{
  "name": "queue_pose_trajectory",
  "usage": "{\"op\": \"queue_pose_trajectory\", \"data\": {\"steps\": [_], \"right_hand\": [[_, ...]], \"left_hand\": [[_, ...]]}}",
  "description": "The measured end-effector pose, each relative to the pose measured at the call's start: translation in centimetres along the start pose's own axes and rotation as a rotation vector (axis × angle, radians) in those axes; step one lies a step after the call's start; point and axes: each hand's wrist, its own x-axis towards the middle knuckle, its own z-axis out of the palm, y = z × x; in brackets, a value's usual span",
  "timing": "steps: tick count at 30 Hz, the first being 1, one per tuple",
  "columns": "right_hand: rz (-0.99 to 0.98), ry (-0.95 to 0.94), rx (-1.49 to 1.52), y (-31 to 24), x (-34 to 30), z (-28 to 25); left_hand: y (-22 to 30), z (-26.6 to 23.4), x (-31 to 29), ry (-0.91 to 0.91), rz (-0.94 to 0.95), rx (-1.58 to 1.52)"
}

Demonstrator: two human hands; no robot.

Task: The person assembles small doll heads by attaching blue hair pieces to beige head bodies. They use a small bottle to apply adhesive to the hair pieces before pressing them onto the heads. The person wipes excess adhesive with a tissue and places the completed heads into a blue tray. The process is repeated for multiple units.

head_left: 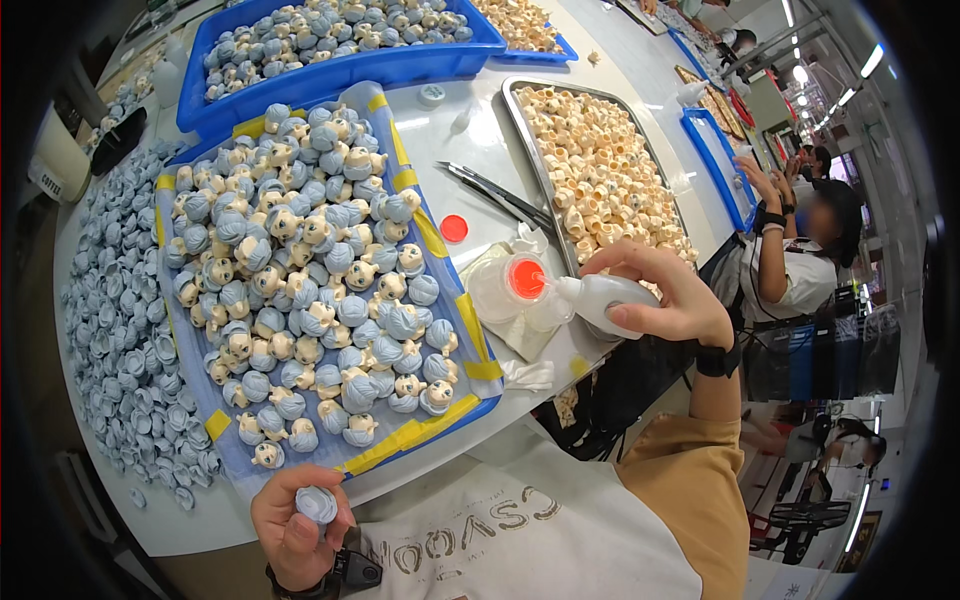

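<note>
My left hand point(297, 530), at the lower left, pinches a blue-grey doll hair piece point(316, 505) with a rounded, swirled surface. My right hand point(680, 305) is wrapped round a translucent white squeeze bottle point(600, 303), tilted with its nozzle pointing left. The nozzle tip is at a small round container with a bright red inside point(527, 278); whether it touches is hard to tell. This container stands among clear plastic cups point(490, 290). Between my hands lies a blue tray point(448, 436) edged with yellow tape, full of small doll heads with blue-grey hair point(330, 320).
Loose blue-grey hair pieces point(130, 340) pile up at the left. A metal tray point(543, 180) of beige face parts stands right of black tweezers point(490, 190) and a red lid point(454, 229). Farther back is a blue bin point(400, 70) of heads. A co-worker point(800, 260) sits at the right.
</note>
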Motion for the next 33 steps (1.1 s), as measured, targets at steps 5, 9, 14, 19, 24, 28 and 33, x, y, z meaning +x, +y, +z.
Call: {"op": "queue_pose_trajectory", "data": {"steps": [5,9,14,19,24,28,33], "right_hand": [[-0.023,-0.001,-0.01,0.1,0.0,0.0],[-0.01,-0.021,-0.046,-0.5,0.0,-0.3],[-0.032,-0.016,-0.061,-0.5,-0.1,-0.2],[-0.047,-0.076,-0.096,-0.1,0.1,-0.3],[0.067,-0.035,0.049,0.0,1.4,-2.1],[-0.081,0.14,0.088,1.6,7.1,-3.2],[0.031,0.298,-0.309,1.9,14.7,-2.3]], "left_hand": [[0.1,0.1,0.0,0.017,-0.004,-0.001],[0.0,0.0,0.0,0.009,0.007,-0.008],[0.0,0.0,0.1,0.009,0.008,-0.013],[0.0,0.0,0.0,0.014,0.001,-0.018],[0.1,0.0,0.2,-0.029,0.019,-0.004],[0.1,0.3,0.4,-0.033,0.023,0.015],[1.2,0.7,-0.2,-0.052,0.035,-0.01]]}}
